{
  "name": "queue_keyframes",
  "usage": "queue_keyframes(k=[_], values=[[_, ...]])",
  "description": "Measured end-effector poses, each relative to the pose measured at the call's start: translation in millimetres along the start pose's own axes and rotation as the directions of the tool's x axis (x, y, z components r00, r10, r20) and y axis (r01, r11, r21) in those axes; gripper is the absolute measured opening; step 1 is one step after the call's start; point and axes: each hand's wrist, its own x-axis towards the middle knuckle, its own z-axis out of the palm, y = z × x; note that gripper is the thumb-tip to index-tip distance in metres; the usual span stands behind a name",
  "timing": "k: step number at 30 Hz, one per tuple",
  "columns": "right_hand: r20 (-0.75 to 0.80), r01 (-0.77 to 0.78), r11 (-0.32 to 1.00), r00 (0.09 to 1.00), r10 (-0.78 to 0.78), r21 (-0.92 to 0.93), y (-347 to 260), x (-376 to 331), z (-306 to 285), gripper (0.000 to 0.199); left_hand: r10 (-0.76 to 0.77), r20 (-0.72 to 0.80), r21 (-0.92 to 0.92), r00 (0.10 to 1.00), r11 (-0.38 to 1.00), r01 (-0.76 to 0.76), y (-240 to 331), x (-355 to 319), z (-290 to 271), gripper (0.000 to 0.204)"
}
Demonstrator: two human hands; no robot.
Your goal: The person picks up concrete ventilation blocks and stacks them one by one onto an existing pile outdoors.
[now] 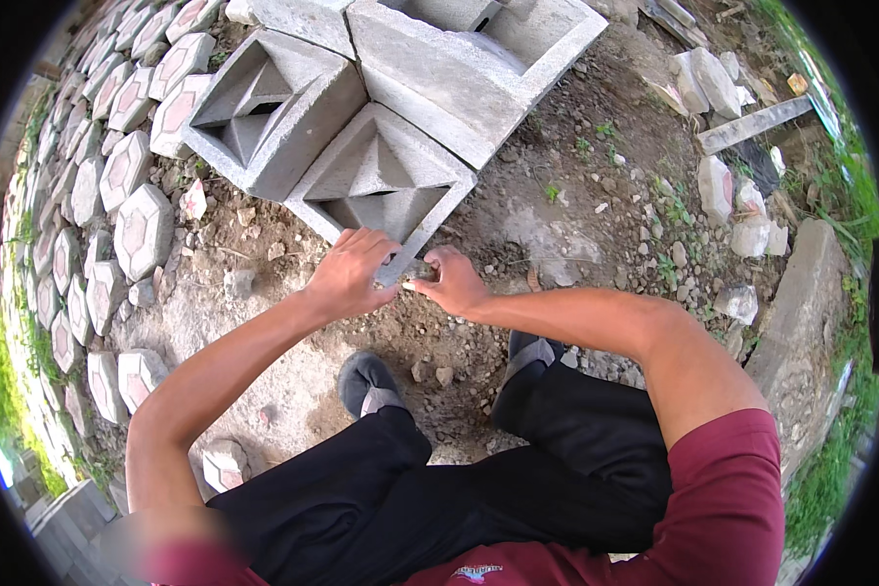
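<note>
Both hands gripped nearest concrete vent block (381, 181) at its 6 o'clock corner: left hand (350, 275) fingers curled over edge, right hand (451, 283) prob. pinching corner w/ closed fingers.

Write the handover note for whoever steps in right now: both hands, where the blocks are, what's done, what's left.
Left hand: gripping the near corner of the nearest concrete vent block, fingers over its edge.
Right hand: closed on a small dark tool, its end against that same corner.
The block lies flat on the bare dirt, touching two more grey blocks behind it. Hexagonal pavers line the left side; broken concrete pieces lie to the right.
Done: three blocks laid together.
Left: the corner work appears unfinished; its progress cannot be told.
</note>
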Motion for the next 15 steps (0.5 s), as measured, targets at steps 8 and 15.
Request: queue_keyframes(k=[8, 15], values=[[0.153, 0.05, 0.998, 0.987, -0.054, 0.026, 4.1, 8.1, -22.0, 0.047, -0.009, -0.007, 0.007, 1.0, 1.0, 0.009, -2.5, -5.4, 4.2, 0.047], [0.059, 0.021, 0.973, 0.998, -0.035, 0.231, 12.5, 15.3, -17.8, 0.043, -0.046, 0.011, 0.012, 0.999, 0.999, 0.045, 4.4, -5.4, -1.3, 0.049]])
